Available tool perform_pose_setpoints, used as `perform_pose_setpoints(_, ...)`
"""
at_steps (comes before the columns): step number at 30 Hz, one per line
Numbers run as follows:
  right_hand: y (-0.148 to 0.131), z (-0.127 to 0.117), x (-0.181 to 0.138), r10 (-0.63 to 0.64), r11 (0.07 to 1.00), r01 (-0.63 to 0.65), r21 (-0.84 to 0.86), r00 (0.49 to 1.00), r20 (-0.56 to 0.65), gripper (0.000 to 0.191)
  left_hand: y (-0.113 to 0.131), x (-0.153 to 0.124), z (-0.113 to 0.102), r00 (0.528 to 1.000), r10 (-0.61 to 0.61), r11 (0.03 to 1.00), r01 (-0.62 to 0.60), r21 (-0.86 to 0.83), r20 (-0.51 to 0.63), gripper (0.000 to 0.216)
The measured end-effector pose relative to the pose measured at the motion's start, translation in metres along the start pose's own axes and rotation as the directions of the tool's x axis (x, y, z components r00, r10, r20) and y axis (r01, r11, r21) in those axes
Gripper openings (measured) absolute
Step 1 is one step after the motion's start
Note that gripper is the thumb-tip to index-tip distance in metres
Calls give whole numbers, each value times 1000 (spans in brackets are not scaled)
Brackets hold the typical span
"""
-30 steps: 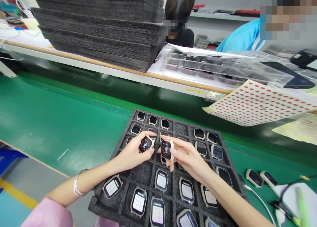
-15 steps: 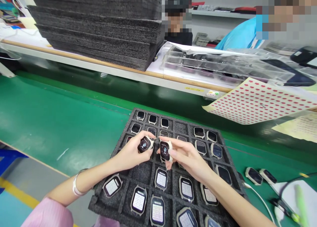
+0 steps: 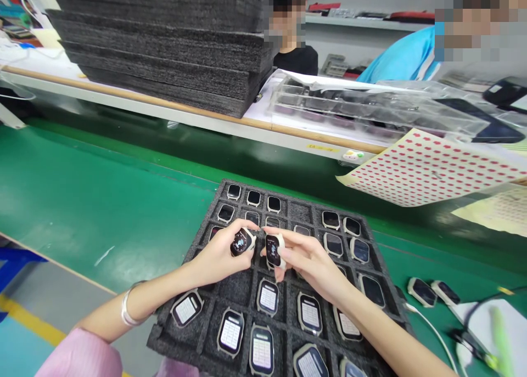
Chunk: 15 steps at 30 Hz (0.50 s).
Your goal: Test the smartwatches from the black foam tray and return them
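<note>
My left hand (image 3: 224, 251) is closed around a smartwatch case (image 3: 242, 242) without a strap, its dark screen lit with a small picture. Close beside it, my right hand (image 3: 307, 253) grips a second smartwatch case (image 3: 274, 251) by its pale edge, with a similar lit screen. Both are held above a black foam tray (image 3: 236, 285) divided into compartments. Several more watch cases lie in the tray. Those in the near rows, such as one watch (image 3: 230, 332), show white screens with a grid; the far ones, like another watch (image 3: 330, 220), have dark screens.
A tall stack of black foam sheets (image 3: 164, 42) stands on the shelf ahead, near clear plastic trays (image 3: 349, 105). A sheet of red stickers (image 3: 432, 168) hangs at the right. Two loose watches (image 3: 422, 292) and cables lie right of the tray. Two people are across the shelf.
Both held watches have tilted slightly, while my hands stay almost in place. Across the shelf, the person in black has turned their head a little.
</note>
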State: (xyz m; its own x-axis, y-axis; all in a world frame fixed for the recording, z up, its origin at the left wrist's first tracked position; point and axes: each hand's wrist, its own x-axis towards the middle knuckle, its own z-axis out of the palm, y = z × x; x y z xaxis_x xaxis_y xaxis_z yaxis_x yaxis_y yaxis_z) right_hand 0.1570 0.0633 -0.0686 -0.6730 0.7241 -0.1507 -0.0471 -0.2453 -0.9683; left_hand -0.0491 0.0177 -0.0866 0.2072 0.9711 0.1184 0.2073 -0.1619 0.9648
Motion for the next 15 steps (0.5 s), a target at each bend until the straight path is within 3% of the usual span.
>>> perform_pose_setpoints(15, -5, 1, -4, -26, 1000, 26, 17, 1000, -1, 42, 2, -3, -5, 998, 35, 999, -35, 4, -55, 36)
